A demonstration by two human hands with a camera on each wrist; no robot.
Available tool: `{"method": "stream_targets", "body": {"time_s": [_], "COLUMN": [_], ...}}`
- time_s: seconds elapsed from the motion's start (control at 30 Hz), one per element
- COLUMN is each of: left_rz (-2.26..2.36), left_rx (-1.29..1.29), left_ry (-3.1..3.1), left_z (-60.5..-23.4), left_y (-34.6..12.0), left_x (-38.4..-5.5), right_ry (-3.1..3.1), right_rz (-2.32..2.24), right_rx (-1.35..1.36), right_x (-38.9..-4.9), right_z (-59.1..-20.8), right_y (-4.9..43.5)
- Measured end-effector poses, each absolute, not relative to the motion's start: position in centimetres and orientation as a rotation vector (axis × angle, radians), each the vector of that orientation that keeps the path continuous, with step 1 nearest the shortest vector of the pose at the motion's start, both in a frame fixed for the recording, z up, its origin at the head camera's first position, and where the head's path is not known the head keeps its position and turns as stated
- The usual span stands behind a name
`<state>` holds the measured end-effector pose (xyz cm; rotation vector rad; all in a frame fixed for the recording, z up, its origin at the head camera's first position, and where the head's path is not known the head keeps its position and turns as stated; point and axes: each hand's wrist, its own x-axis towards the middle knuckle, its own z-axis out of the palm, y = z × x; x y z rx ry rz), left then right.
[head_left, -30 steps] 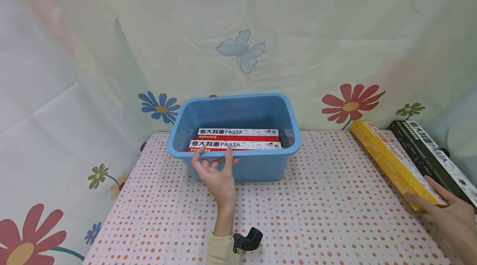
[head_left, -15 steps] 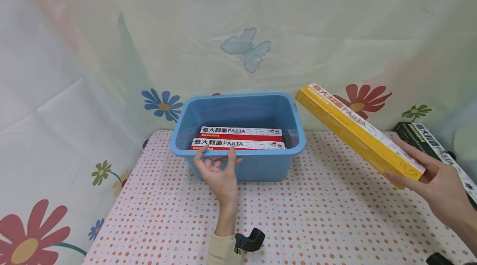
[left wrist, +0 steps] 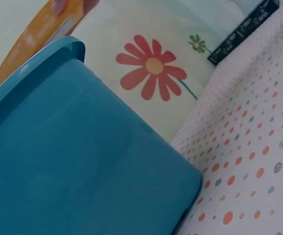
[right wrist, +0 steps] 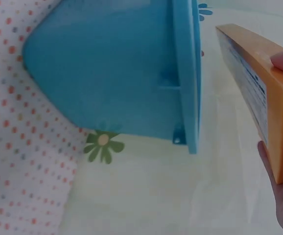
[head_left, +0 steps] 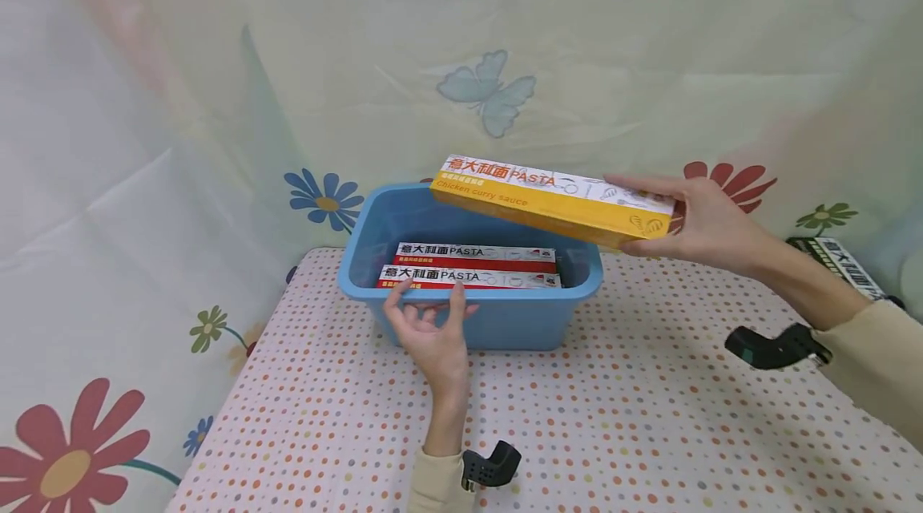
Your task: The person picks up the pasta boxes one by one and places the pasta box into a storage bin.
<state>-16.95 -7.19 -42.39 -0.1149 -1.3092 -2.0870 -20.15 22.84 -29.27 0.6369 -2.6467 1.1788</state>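
Note:
My right hand (head_left: 710,224) grips a yellow pasta box (head_left: 551,196) by its right end, thumb on one side and fingers on the other. The box hangs tilted above the back right part of a blue plastic bin (head_left: 469,325); in the right wrist view the yellow box (right wrist: 259,54) is apart from the bin's rim. My left hand (head_left: 436,337) holds the bin's front rim, with thumb and index finger reaching over it. Inside the bin lie two red-and-white pasta boxes, a rear one (head_left: 497,252) and a front one (head_left: 505,280), side by side.
A black pasta box (head_left: 840,268) lies at the far right of the dotted table (head_left: 649,417), partly hidden by my right arm. A flowered cloth (head_left: 346,80) hangs behind the bin. A black wrist camera (head_left: 490,465) sits on my left wrist.
My right hand has lifted the yellow pasta box off the table beside the black one and carried it left, over the bin. My left hand has kept its hold on the rim.

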Motion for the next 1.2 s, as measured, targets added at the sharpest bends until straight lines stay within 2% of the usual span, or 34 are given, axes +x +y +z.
{"method": "stream_targets", "body": {"time_s": [0.23, 0.5, 0.8, 1.2], "left_rz": [-2.076, -2.087, -2.069, -2.068], "left_rx": [-0.102, -0.096, -0.099, -0.096], "left_ry": [-1.337, -1.325, -1.338, -1.344], "left_z": [-42.3, -42.3, -42.2, -42.2], "left_y": [-7.3, -7.2, -7.4, -7.2], "left_x": [-17.0, -17.0, -16.9, -16.5], "right_ry": [-2.866, -2.940, -2.984, -3.020], "right_rz": [1.044, 1.059, 1.166, 1.261], "right_rx": [0.771, 0.903, 0.919, 0.925], "right_x": [-24.1, -27.2, -28.9, -30.2], "right_z": [-26.8, -26.7, -27.7, -28.6], "right_y": [18.6, 15.1, 12.9, 12.5]}}
